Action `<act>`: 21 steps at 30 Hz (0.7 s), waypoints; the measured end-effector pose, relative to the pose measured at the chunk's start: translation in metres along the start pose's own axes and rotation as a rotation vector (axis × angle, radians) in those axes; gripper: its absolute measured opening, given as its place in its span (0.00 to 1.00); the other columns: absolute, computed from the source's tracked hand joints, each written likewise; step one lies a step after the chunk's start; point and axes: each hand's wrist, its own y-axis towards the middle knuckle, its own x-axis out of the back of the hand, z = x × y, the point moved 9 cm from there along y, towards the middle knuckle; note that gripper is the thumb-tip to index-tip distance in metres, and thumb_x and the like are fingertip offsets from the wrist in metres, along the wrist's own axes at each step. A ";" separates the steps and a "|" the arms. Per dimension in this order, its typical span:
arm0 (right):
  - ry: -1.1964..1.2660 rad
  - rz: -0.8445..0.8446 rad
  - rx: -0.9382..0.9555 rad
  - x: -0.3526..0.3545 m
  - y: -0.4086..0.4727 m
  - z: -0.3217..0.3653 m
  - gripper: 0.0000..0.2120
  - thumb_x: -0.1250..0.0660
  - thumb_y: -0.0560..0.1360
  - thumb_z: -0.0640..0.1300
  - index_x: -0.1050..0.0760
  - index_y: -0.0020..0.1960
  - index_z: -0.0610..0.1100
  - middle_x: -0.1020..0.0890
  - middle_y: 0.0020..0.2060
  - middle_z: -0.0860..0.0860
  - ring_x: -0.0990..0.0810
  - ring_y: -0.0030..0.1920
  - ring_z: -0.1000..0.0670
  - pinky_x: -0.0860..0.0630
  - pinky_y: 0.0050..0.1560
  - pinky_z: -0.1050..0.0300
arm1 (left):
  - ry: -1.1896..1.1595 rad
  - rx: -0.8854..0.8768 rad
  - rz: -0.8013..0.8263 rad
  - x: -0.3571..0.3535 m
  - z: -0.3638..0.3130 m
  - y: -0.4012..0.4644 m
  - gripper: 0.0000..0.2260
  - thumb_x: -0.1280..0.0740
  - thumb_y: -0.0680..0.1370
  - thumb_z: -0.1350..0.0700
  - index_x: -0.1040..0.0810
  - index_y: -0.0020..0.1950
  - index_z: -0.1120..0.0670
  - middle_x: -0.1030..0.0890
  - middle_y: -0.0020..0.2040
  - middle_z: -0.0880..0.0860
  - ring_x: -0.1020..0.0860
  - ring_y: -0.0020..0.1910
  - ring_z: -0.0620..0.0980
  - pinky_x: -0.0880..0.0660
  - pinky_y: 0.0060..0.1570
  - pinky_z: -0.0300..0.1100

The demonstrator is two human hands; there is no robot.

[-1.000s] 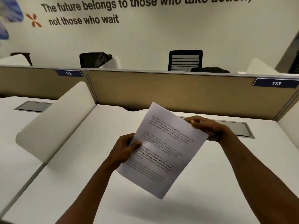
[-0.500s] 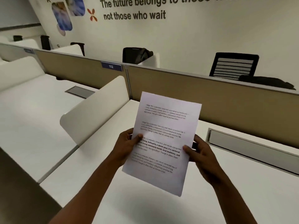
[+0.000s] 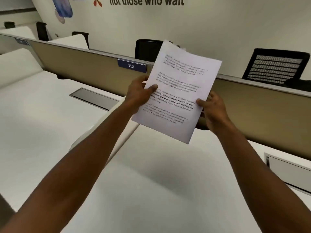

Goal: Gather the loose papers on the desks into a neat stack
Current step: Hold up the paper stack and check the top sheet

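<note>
The long white laminate desk surface filled the lower part of the view, smooth and matt, with no loose sheets visible on it. A tan fabric-faced partition with a grey metal top rail ran along its far edge and carried a small blue plate marked 112. A rounded white side divider separated this desk from the neighbouring desk on the left; most of it was hidden by the left forearm. Two grey rectangular cable-access flaps were recessed in the desk tops. A black mesh-backed office chair stood beyond the partition.

The thin white printed papers were held in the air above the desk, well clear of its surface, tilted so the printed face was towards the camera. A second sheet edge showed slightly offset at the top corner, so the bundle was probably more than one sheet and not yet squared. The paper looked light and flexible, which would explain support at both long edges to keep it flat.

The left hand was closed on the left edge, thumb on the printed face and fingers behind. The right hand gripped the right edge lower down in the same pinch, thumb in front. This two-sided hold suited aligning the edges, and the step in hand appeared to be carrying and tidying the collected sheets.
</note>
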 end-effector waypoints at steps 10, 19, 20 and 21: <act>-0.150 -0.058 -0.361 -0.035 0.102 -0.155 0.18 0.43 0.77 0.30 0.28 0.60 0.49 0.18 0.53 0.50 0.18 0.45 0.50 0.23 0.36 0.55 | 0.394 0.157 0.134 -0.056 0.142 0.086 0.19 0.35 0.77 0.60 0.27 0.68 0.59 0.23 0.66 0.58 0.24 0.63 0.59 0.27 0.59 0.47; -0.263 -0.070 -0.468 -0.044 0.137 -0.255 0.21 0.42 0.76 0.33 0.32 0.66 0.50 0.22 0.57 0.47 0.19 0.54 0.44 0.19 0.48 0.46 | 0.565 0.184 0.187 -0.082 0.235 0.114 0.23 0.35 0.78 0.61 0.33 0.72 0.63 0.26 0.68 0.62 0.28 0.68 0.61 0.31 0.66 0.49; -0.269 -0.065 -0.477 -0.046 0.137 -0.263 0.20 0.41 0.76 0.33 0.32 0.65 0.49 0.22 0.57 0.47 0.20 0.54 0.43 0.19 0.49 0.46 | 0.586 0.191 0.196 -0.083 0.244 0.115 0.23 0.36 0.77 0.61 0.34 0.73 0.63 0.27 0.68 0.62 0.28 0.68 0.61 0.31 0.66 0.48; -0.274 -0.062 -0.487 -0.049 0.137 -0.271 0.19 0.41 0.76 0.34 0.32 0.64 0.49 0.22 0.57 0.46 0.20 0.54 0.43 0.19 0.48 0.47 | 0.602 0.199 0.204 -0.084 0.253 0.116 0.24 0.36 0.77 0.61 0.34 0.73 0.62 0.27 0.68 0.63 0.29 0.68 0.61 0.32 0.66 0.47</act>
